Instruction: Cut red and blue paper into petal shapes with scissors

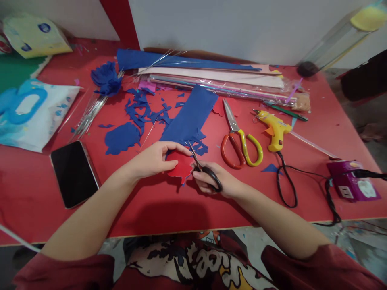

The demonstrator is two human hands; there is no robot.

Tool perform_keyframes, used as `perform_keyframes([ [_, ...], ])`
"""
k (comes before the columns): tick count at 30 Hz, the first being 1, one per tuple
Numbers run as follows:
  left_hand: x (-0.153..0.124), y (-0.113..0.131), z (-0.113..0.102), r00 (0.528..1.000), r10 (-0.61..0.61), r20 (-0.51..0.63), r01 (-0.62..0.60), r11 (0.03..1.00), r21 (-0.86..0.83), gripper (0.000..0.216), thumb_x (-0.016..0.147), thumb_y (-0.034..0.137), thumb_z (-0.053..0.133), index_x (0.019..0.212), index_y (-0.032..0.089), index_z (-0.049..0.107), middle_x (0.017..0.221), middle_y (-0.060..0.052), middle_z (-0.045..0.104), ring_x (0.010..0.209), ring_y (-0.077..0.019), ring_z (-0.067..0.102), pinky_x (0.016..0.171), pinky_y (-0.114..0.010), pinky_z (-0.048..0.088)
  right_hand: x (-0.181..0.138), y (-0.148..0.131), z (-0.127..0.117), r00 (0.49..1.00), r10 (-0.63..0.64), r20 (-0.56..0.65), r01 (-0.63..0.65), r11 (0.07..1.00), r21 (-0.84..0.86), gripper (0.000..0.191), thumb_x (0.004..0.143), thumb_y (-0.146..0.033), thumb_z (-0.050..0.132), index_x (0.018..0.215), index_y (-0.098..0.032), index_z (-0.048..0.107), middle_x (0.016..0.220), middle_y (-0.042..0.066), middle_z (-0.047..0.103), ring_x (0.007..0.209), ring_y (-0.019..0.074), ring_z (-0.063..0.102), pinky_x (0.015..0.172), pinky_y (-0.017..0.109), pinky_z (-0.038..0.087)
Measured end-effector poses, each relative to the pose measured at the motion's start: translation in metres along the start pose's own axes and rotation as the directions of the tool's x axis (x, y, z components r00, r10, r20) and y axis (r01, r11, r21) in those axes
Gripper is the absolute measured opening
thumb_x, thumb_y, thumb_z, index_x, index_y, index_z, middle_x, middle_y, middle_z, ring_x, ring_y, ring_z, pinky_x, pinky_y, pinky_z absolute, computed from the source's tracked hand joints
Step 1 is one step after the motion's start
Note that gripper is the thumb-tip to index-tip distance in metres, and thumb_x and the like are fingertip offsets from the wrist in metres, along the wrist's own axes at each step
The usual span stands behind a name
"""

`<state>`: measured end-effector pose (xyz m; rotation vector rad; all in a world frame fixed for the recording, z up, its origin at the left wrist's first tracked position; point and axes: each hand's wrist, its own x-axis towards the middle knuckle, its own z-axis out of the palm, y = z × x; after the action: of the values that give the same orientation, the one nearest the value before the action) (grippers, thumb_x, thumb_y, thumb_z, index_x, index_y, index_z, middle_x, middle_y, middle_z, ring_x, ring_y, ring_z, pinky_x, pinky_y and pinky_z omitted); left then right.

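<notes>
The left hand (154, 159) is pinching a red cut piece (182, 168) between the thumb and the fingers, above the near part of the desk (236, 211). The right hand (217, 177) is closed around the black handles of the small scissors (198, 164), and their blades point up beside the right edge of this red piece; if they touch it, I cannot tell. A little blue shows under the piece. Just beyond the hands lies a blue sheet (191, 114), with blue scraps (137, 114) to its left and a wavy-edged blue piece (122, 138) near them. Farther to the right are larger scissors (233, 127) with red and yellow handles, then a yellow glue gun (275, 129). On the left side lies a phone (74, 173), its screen dark.
</notes>
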<state>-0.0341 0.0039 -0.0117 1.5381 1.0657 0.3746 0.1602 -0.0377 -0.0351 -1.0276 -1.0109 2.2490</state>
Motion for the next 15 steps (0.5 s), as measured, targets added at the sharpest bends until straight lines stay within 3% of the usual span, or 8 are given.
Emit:
perform_keyframes([
  [10,0.0007,0.0044,-0.0014,1.000,0.012,-0.005,-0.012,1.000,0.026,0.039,0.064,0.005,0.047,0.097,0.013,0.064,0.106,-0.004,0.068,0.089,-0.0129,0.061,0.073,-0.020,0.047,0.0012,0.0040,-0.0019,1.000,0.008,0.030,-0.009,0.999,0.037,0.041,0.069,-0.048,0.069,0.078,-0.018,0.042,0.042,-0.015,0.031,0.032,0.0010,0.023,0.033,0.016,0.018],
  [15,0.0013,0.0003,-0.0032,1.000,0.001,0.007,-0.002,0.999,0.042,0.039,0.065,0.006,0.047,0.100,0.013,0.064,0.104,-0.004,0.068,0.083,-0.0124,0.062,0.069,-0.020,0.047,0.0006,0.0033,-0.0035,0.998,0.027,0.053,-0.028,0.999,0.028,0.041,0.070,-0.049,0.068,0.080,-0.018,0.043,0.043,-0.014,0.033,0.032,0.0015,0.025,0.032,0.016,0.018],
])
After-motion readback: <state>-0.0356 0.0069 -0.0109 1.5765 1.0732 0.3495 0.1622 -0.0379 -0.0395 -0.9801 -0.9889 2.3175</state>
